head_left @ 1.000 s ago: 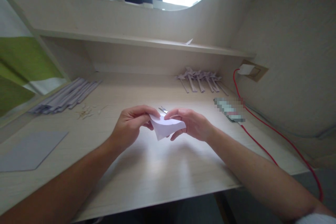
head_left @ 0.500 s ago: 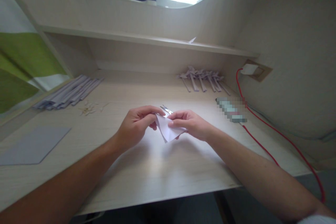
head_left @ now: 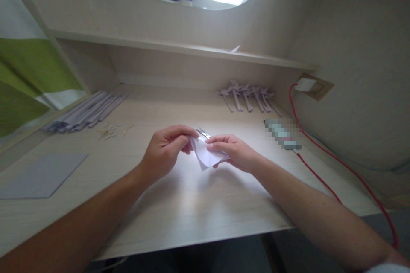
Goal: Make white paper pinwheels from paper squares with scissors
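A small folded piece of white paper (head_left: 206,156) is held between both hands, a little above the desk. My left hand (head_left: 169,145) pinches its upper left corner between thumb and fingers. On the other side, my right hand (head_left: 232,151) grips the paper's right part, thumb on top and fingers beneath. One pointed corner hangs down toward me. Just behind the paper lies a pair of scissors (head_left: 203,132), blades pointing left; their handles are hidden by the right hand and the paper.
Rolled paper sticks (head_left: 85,113) lie at the far left, near small pale scraps (head_left: 110,131) and flat paper sheets (head_left: 45,175). Several paper pinwheels (head_left: 246,94) rest at the back right. A phone with a blurred screen (head_left: 282,135) has a red cable (head_left: 317,177) along the right.
The paper has bent and opened slightly between the hands, its lower corner rising a little. Both hands keep their hold in nearly the same place.
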Demonstrator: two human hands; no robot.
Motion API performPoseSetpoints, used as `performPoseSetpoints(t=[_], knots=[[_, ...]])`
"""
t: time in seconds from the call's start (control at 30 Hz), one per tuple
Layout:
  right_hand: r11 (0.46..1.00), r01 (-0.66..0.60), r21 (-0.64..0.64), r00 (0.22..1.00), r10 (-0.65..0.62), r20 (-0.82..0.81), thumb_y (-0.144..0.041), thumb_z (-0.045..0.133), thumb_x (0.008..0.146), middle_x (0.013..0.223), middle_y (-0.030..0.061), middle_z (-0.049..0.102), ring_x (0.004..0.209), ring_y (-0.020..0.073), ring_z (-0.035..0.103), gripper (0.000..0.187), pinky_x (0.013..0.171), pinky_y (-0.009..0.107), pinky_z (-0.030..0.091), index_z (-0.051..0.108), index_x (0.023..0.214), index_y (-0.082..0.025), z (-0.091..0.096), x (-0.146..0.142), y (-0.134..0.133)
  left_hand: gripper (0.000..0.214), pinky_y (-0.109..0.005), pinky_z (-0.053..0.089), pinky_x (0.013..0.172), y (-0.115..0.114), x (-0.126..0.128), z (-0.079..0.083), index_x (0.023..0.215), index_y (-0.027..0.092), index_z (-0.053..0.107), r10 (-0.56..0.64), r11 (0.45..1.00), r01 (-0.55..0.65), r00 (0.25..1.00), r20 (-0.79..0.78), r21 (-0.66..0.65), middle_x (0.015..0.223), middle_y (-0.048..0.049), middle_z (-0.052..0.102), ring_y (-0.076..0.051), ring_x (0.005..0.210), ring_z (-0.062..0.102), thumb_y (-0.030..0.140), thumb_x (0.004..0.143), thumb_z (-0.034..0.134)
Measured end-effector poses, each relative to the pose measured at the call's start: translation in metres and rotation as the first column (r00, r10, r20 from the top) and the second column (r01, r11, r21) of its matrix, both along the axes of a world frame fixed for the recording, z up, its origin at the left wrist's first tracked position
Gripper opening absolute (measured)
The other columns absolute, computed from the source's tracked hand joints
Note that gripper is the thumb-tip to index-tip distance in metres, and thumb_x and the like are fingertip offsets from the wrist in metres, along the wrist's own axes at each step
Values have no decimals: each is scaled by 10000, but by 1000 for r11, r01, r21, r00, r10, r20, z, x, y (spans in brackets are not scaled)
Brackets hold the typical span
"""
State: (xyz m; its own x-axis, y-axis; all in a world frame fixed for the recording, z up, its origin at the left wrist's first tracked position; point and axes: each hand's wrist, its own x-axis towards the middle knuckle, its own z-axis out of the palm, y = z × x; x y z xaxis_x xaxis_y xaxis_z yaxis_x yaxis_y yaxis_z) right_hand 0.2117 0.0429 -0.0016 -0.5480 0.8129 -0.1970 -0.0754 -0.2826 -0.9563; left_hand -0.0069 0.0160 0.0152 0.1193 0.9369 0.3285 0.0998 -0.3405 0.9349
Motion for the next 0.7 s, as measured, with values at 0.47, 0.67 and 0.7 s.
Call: performPoseSetpoints(t=[0.47, 0.67, 0.7], knots=[[995, 44, 88, 999, -47, 27, -387, 819, 782, 705, 2, 681, 582, 114, 606, 272, 486, 207, 469, 801, 927, -158, 0, -1, -2, 236, -240, 526, 541, 2, -2, 5, 799, 161, 784, 41, 998, -40, 999, 33, -46, 725, -20, 719, -142, 595, 632, 386, 851, 733], [979, 97, 180, 995, -100, 6, -390, 812, 802, 710, -10, 672, 597, 111, 597, 252, 520, 220, 479, 783, 913, -166, 1, -3, -3, 161, -225, 505, 553, 4, -1, 4, 827, 160, 779, -23, 988, 26, 1000, 20, -151, 726, -12, 712, -127, 608, 618, 317, 795, 799], [977, 99, 188, 995, -102, 8, -395, 812, 806, 712, -8, 674, 601, 113, 602, 257, 523, 222, 483, 782, 916, -164, 1, -3, -3, 143, -226, 498, 557, 4, -2, 4, 826, 159, 775, -25, 987, 28, 999, 22, -155, 726, -12, 711, -123, 607, 613, 295, 788, 797]])
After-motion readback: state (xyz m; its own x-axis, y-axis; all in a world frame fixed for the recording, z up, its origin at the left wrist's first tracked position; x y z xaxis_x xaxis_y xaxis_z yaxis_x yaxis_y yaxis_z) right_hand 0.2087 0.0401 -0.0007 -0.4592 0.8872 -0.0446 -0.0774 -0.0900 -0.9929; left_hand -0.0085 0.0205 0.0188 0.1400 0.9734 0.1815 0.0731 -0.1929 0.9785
